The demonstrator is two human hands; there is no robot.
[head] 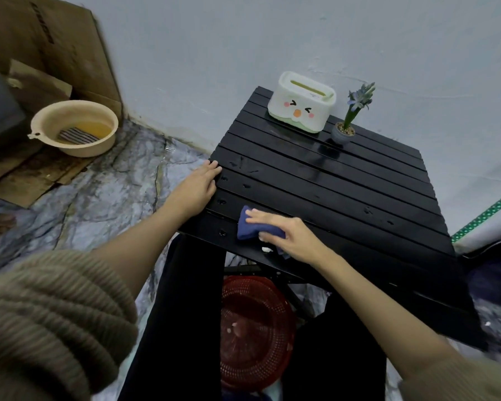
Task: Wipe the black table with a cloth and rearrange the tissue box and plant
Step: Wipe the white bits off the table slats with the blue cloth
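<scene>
The black table (330, 183) is built of glossy parallel slats dotted with water drops. The right hand (289, 235) presses a folded dark-blue cloth (253, 225) flat on the near slats, fingers spread over it and thumb pinching its edge. The left hand (197, 188) lies open, palm down, on the table's left edge. At the far side stands a rounded white tissue box (301, 104) with a cartoon face, and just right of it a small potted plant (349, 117) in a grey pot. A red mesh basket (252, 331) sits under the table.
</scene>
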